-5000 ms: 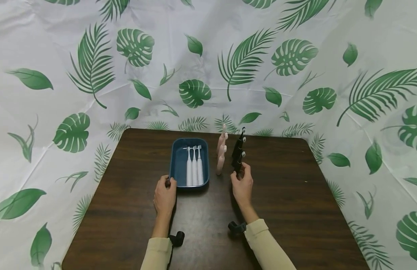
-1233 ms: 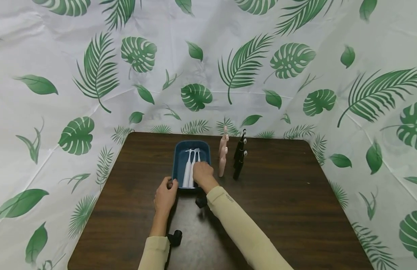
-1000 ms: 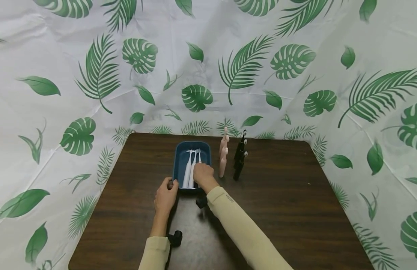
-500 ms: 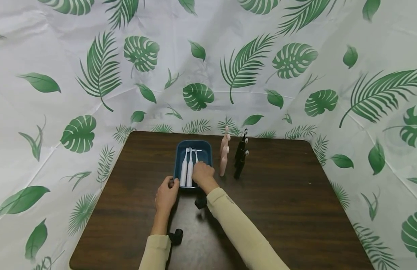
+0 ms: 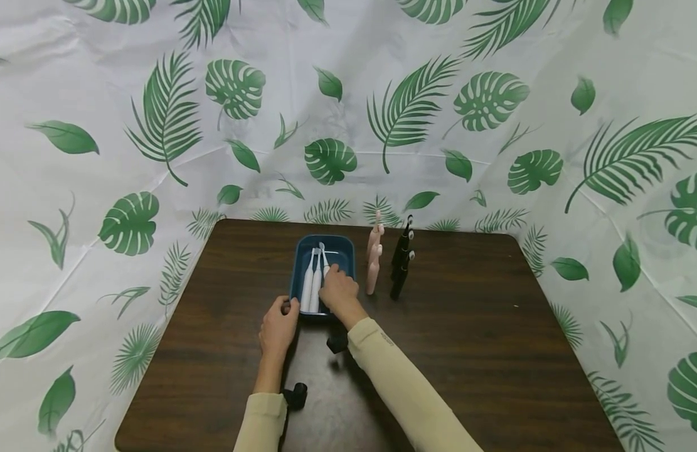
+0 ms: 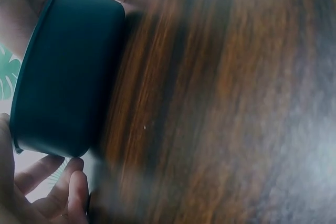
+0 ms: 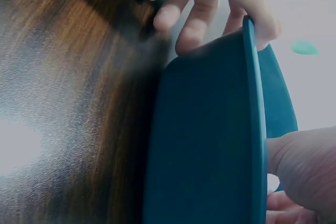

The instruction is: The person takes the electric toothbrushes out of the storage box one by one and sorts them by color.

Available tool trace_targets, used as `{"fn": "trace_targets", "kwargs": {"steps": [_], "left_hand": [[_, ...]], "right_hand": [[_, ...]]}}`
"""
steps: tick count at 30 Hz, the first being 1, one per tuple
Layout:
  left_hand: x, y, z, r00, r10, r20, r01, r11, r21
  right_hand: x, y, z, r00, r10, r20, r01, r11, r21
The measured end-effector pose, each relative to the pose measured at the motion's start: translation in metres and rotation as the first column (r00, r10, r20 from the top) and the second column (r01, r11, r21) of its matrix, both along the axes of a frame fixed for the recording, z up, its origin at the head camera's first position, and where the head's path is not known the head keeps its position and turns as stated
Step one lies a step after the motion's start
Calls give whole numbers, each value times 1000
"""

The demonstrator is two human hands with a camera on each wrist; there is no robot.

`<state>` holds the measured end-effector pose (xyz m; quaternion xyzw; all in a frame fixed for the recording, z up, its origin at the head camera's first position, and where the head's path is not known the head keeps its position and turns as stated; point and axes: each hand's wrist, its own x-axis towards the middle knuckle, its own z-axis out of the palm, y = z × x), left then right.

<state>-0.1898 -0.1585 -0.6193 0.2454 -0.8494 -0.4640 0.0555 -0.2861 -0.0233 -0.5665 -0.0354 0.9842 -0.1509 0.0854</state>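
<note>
A dark blue tray (image 5: 342,256) holds three white electric toothbrushes. My left hand (image 5: 278,325) grips its near left corner, with the thumb over the rim and the fingers (image 7: 190,38) along the outer wall, as the right wrist view shows. My right hand (image 5: 339,292) reaches inside the tray and grips the rightmost white toothbrush (image 5: 325,263), whose head tilts up to the left. Its handle is mostly hidden by that hand. Left of it, two white toothbrushes (image 5: 307,292) lie side by side. The tray's wall (image 6: 68,72) fills the left part of the left wrist view.
Three pink electric toothbrushes (image 5: 373,276) stand upright in a row just right of the tray. Beside them is a row of three black ones (image 5: 400,282). Leaf-printed cloth (image 5: 337,100) hangs behind the dark wooden table (image 5: 484,326).
My right hand has come from a black toothbrush into the tray. In the last second the white toothbrushes have shifted left, and the rightmost one has tilted. My left hand stays at the corner.
</note>
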Motion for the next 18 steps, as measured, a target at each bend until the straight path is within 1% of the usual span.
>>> {"fn": "trace_targets", "kwargs": {"steps": [4, 10, 13, 18], "left_hand": [[0, 1, 1, 1000, 9, 3, -9, 1000, -7], [0, 2, 2, 1000, 17, 0, -17, 1000, -12], [0, 3, 3, 1000, 17, -4, -17, 1000, -14], [1, 4, 2, 1000, 16, -3, -16, 1000, -16]], "right_hand": [[4, 4, 0, 999, -1, -38, -2, 998, -66], [12, 12, 6, 993, 21, -112, -39, 986, -162], [15, 16, 9, 989, 17, -147, -45, 981, -189], [19, 21, 11, 985, 16, -174, -51, 978, -201]]}}
